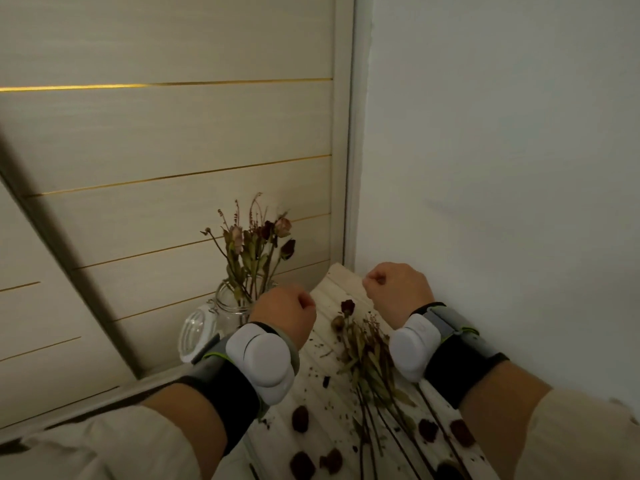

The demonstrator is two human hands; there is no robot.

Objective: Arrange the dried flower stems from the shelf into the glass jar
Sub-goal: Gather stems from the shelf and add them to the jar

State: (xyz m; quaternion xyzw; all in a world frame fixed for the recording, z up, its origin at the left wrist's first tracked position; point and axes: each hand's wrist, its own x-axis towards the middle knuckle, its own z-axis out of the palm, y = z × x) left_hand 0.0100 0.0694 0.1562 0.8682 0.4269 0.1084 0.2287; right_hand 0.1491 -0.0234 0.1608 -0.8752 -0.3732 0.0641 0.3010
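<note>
A clear glass jar stands at the shelf's far left corner, its hinged lid hanging open to the left. Several dried flower stems stand upright in it. A loose bundle of dried stems lies on the white slatted shelf between my wrists. My left hand is a closed fist just right of the jar, holding nothing that I can see. My right hand is a closed fist above the far end of the shelf, near the wall. Both wrists carry white devices on dark straps.
Fallen dark flower heads and crumbs litter the near part of the shelf. A white wall bounds the shelf on the right. A cream panelled door with gold strips rises behind the jar on the left.
</note>
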